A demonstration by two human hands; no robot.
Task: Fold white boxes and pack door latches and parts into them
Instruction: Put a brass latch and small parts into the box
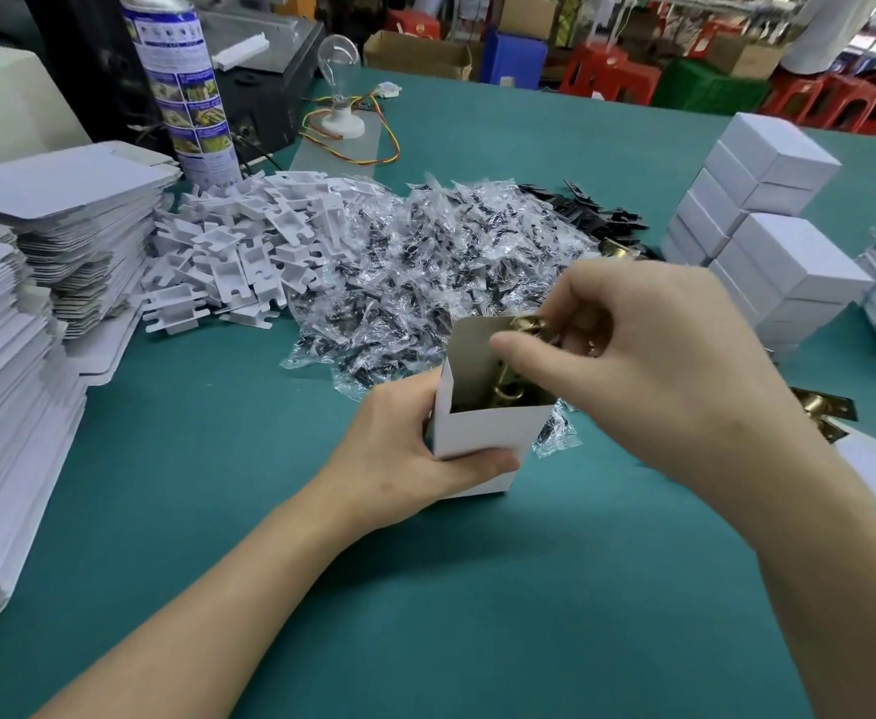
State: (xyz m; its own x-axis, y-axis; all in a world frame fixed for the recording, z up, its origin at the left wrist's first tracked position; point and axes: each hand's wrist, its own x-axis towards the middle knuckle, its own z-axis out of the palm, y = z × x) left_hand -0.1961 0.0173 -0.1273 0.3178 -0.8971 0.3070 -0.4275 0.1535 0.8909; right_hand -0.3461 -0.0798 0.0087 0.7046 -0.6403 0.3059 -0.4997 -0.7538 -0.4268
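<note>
My right hand (648, 365) bends down at the wrist, thumb and fingertips pinching a brass latch (526, 324) at the open mouth of the white box (482, 433). My left hand (415, 448) wraps the box's lower left side, thumb across its front, holding it upright on the green table (477, 589). The box's back flap stands up, brown inside. Just behind lie clear screw packets (425, 251). The print on the spray can (181, 85) is too small to read.
</note>
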